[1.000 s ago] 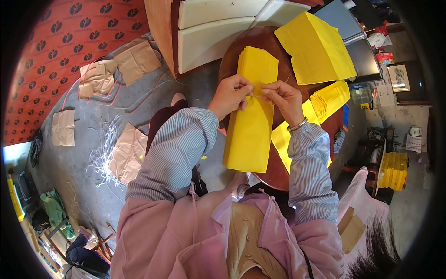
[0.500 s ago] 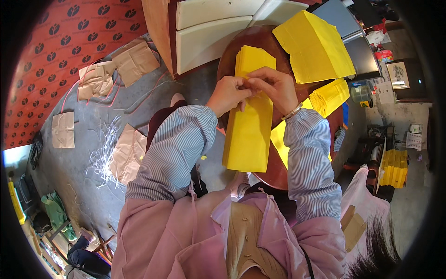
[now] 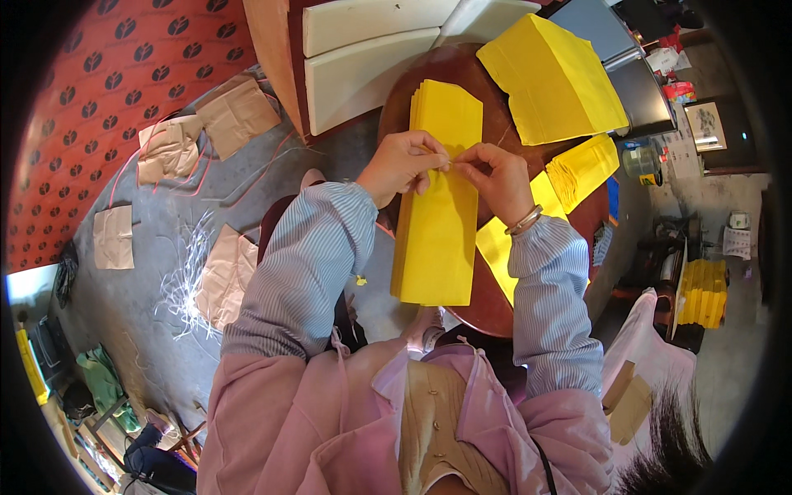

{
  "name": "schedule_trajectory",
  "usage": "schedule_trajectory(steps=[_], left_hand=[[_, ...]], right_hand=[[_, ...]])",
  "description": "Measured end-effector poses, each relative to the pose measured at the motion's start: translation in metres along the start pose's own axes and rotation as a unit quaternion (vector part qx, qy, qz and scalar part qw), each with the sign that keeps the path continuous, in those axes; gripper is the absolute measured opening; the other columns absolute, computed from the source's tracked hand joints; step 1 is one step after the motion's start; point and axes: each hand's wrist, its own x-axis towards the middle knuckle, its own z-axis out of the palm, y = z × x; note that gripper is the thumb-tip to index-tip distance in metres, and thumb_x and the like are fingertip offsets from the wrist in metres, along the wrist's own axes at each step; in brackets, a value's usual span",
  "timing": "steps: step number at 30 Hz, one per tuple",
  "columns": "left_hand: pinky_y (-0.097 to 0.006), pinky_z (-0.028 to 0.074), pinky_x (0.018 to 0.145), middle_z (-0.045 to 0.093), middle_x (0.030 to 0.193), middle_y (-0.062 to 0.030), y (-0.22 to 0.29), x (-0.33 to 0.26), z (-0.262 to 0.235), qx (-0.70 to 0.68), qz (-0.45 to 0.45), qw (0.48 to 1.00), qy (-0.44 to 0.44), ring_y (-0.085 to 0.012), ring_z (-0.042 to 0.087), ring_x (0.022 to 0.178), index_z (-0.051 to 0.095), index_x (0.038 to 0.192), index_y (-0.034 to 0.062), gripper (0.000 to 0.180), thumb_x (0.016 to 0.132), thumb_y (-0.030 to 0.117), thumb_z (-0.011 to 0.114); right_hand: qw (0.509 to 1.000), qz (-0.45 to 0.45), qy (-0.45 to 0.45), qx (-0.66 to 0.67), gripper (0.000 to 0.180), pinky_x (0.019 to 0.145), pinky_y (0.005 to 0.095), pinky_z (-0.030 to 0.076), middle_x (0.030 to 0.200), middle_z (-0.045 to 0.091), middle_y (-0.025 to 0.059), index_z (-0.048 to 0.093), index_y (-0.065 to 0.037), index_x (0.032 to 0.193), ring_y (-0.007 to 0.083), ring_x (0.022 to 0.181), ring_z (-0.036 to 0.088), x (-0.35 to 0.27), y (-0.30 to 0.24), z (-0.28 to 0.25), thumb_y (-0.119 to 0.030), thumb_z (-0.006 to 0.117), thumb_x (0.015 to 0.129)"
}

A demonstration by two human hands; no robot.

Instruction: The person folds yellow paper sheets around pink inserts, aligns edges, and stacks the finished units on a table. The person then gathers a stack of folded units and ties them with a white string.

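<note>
A long stack of folded yellow paper [image 3: 433, 247] lies on the round reddish-brown table, its lower end jutting past the table's edge. Over its middle, my left hand [image 3: 407, 167] is closed in a pinch. My right hand [image 3: 501, 177], with a bracelet at the wrist, pinches close beside it, a small gap between the fingertips. Whatever thin thing the fingers hold is too small to make out. To the right of the stack are a large yellow folded sheet bundle [image 3: 553, 78] and a smaller yellow folded bundle [image 3: 584, 172].
The round table [image 3: 483, 318] stands against cream drawers [image 3: 371, 62]. White strings [image 3: 190, 285] and brown paper pieces [image 3: 227, 276] lie on the grey floor at left. A plastic jar [image 3: 639, 162] and another yellow stack [image 3: 701, 293] are at right.
My hands have moved slightly apart; they overlapped before, and now the fingertips face each other above the yellow stack. The view has shifted a little.
</note>
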Motion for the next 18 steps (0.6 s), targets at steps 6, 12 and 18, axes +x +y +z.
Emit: schedule_trajectory(steps=[6,12,18], left_hand=[[-0.021,0.033,0.046,0.068,0.082,-0.0048,-0.004,0.002,-0.004,0.005,-0.012,1.0,0.003,-0.0076,0.056,0.057,0.065,0.101,0.0026,0.011,0.096,0.007,0.075],[-0.022,0.04,0.053,0.065,0.078,-0.0019,-0.009,0.005,0.009,0.169,0.09,0.979,0.076,-0.0069,0.057,0.062,0.067,0.088,0.0035,0.012,0.092,0.007,0.077],[-0.027,0.055,0.074,0.07,0.084,-0.0028,-0.032,0.013,0.003,0.226,0.187,0.95,0.107,-0.0105,0.067,0.078,0.072,0.089,0.0099,0.009,0.089,0.012,0.08]], right_hand=[[0.998,0.023,-0.008,0.056,0.018,0.069,0.0286,0.057,0.083,0.076,0.0102,0.076,0.001,0.099,0.0157,0.072,0.072,-0.008,-0.004,0.008,-0.013,0.08,0.089],[0.999,-0.005,-0.007,0.037,0.017,0.071,0.0278,0.057,0.083,0.076,0.0087,0.074,0.001,0.098,0.0147,0.073,0.072,-0.005,0.002,0.004,-0.013,0.08,0.089],[0.984,0.074,-0.07,0.148,0.016,0.083,0.0302,0.057,0.095,0.077,0.0035,0.074,-0.003,0.1,0.0195,0.085,0.073,0.008,0.02,0.006,-0.015,0.078,0.09]])
